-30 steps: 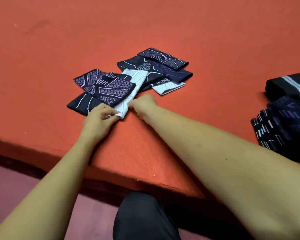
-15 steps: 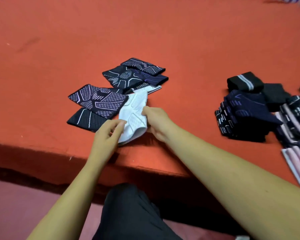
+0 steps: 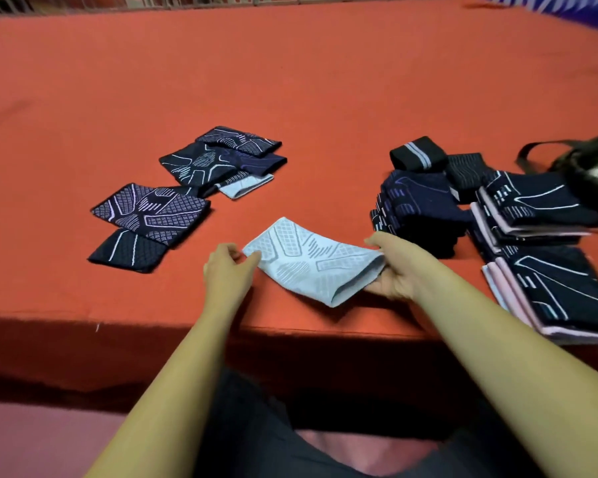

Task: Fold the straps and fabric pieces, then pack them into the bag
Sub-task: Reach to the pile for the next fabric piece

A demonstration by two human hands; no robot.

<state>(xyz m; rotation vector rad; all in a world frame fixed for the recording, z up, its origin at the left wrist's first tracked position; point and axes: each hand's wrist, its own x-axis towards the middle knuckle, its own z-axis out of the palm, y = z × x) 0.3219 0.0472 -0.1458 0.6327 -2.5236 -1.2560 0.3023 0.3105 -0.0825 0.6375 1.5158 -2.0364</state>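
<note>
A pale blue-white patterned fabric piece (image 3: pixel 311 262) is stretched between my hands just above the red table (image 3: pixel 290 81), near its front edge. My left hand (image 3: pixel 227 270) pinches its left corner. My right hand (image 3: pixel 396 265) grips its right end, thumb on top and fingers underneath. Dark patterned fabric pieces (image 3: pixel 152 210) lie spread on the left, with more of them (image 3: pixel 221 160) behind. A dark bag (image 3: pixel 591 167) with a black strap shows at the right edge, blurred.
Folded dark pieces (image 3: pixel 418 208) are stacked at the right, with a rolled black striped band (image 3: pixel 416 155) behind them. Dark and pink folded stacks (image 3: pixel 560 288) lie at the far right. The table's front edge (image 3: pixel 187 322) drops to a pink floor. My dark-clothed knee is below.
The pale piece has come out from under the dark pieces on the left and now hangs spread between both hands, further right. The camera has turned right, bringing the stacks and bag into view.
</note>
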